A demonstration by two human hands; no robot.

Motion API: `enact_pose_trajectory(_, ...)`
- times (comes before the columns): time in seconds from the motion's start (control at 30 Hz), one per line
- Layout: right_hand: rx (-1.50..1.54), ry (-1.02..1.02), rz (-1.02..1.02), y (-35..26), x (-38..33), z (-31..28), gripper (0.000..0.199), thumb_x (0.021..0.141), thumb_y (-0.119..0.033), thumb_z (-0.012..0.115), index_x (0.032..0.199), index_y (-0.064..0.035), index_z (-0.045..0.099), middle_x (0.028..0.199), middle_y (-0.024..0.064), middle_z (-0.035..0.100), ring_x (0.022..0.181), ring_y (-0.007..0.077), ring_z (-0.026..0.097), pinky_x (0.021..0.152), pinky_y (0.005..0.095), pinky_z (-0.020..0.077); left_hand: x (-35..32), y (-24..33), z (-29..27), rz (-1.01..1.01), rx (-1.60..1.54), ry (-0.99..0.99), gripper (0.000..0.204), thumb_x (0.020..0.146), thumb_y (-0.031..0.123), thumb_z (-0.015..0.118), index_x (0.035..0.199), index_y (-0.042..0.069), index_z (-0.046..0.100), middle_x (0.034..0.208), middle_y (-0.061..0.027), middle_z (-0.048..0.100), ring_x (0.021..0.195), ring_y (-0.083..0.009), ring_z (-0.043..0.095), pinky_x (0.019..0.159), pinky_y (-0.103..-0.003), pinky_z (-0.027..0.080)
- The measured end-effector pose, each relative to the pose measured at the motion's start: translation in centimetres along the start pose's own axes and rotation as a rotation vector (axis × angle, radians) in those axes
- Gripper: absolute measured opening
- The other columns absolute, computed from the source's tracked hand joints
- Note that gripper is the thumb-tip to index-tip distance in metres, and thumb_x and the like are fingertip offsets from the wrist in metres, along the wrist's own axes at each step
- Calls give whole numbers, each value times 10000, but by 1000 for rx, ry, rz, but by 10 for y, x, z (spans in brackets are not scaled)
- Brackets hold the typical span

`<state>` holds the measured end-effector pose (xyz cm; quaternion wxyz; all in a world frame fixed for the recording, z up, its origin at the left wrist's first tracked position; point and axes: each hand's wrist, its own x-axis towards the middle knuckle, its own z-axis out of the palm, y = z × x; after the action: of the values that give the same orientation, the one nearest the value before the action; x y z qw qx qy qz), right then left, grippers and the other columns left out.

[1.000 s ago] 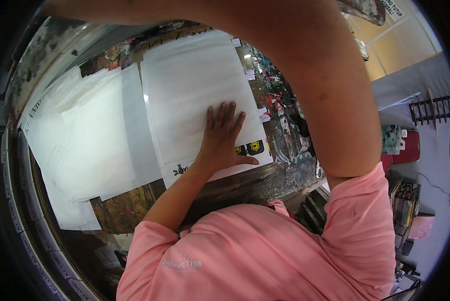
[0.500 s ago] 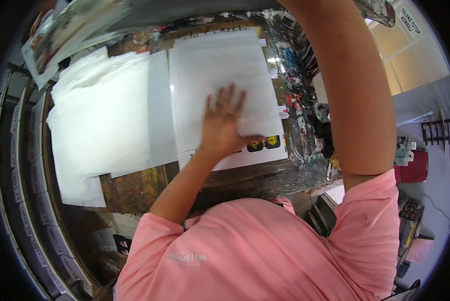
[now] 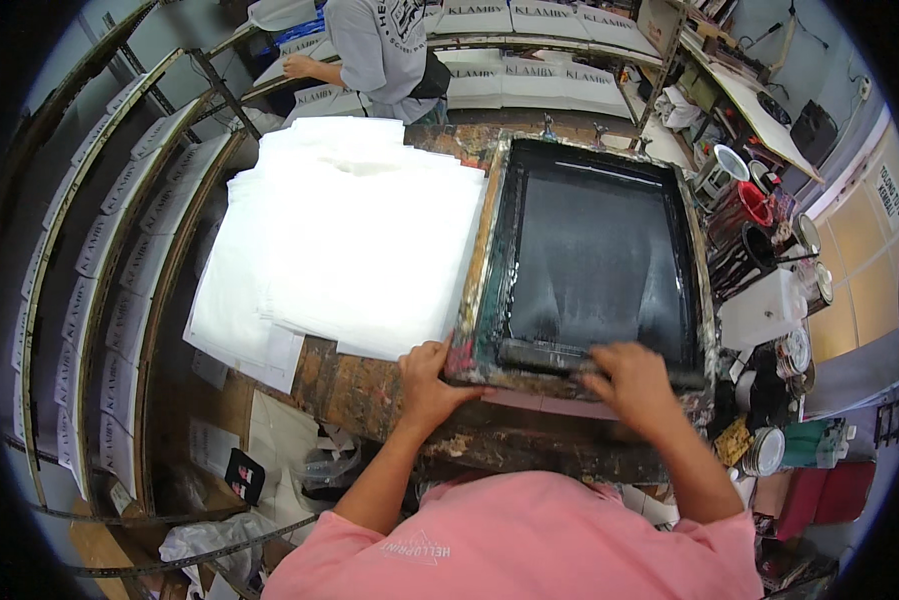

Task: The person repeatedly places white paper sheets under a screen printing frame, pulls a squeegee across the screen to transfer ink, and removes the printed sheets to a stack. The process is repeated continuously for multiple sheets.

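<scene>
A silk-screen frame (image 3: 480, 250) with a wooden rim lies lowered on the worktable, its mesh (image 3: 594, 240) coated in wet black ink. My left hand (image 3: 431, 385) grips the frame's near left corner, thumb along the near edge. A dark squeegee (image 3: 541, 357) rests on the mesh along the near side. My right hand (image 3: 629, 385), slightly blurred, is closed at the squeegee's right part, its fingertips partly hidden. Left of the frame spreads an uneven pile of white sheets (image 3: 359, 250). What lies under the screen is hidden, apart from a pale strip at the near edge.
Paint-stained wood of the worktable (image 3: 344, 385) shows in front. Ink tubs, including a red bucket (image 3: 744, 212), and a white jug (image 3: 759, 310) crowd the right side. Racks of printed sheets (image 3: 119, 350) stand left. Another person (image 3: 384, 60) works at the far shelves.
The screen, raised before, now lies down over the sheet. My left hand has left the sheet for the frame's corner. My right arm has come down from above to the squeegee.
</scene>
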<state>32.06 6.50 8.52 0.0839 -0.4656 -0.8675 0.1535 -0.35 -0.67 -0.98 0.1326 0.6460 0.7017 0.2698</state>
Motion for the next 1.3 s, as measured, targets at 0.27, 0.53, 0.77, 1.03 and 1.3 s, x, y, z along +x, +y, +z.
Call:
enact_pose_trajectory(0.27,-98,218,-77,21,17,62,635,729,-251,914,1295,-76,685,1176,132,703,1039,349,660,854,460,581,-4,-31,29,130,80,80,1153,512,692,953,1427,40,692,1070,-60,585,1083,-266,532,1004,-460,301)
enact_pose_trajectory(0.53,-203,317,-109,138,197,58,443,826,-301,858,1190,-110,695,1079,88,654,1027,330,656,826,460,584,-5,-28,25,88,107,17,1237,489,753,933,1447,14,675,1023,-67,581,1002,-271,497,963,-456,297)
enact_pose_trajectory(0.77,-281,217,-78,190,300,22,343,951,-444,755,1078,-126,733,1065,91,690,1055,330,688,834,499,578,-3,-23,20,141,80,82,1223,518,772,897,1484,59,661,1049,-55,609,1048,-254,562,971,-476,311)
enact_pose_trajectory(1.03,-25,-24,-100,78,127,-35,383,975,-407,740,1013,-28,708,892,261,713,898,497,680,817,565,530,-9,-25,22,158,-20,162,1207,549,656,954,1536,55,606,917,-32,608,900,-231,573,915,-428,328)
enact_pose_trajectory(1.3,-165,183,28,-45,-1,-61,400,814,-248,844,1126,-39,709,1074,172,643,1008,404,652,844,504,521,12,33,-10,27,-691,314,1064,711,334,1022,1582,0,511,1125,-109,686,1081,-243,640,970,-397,528)
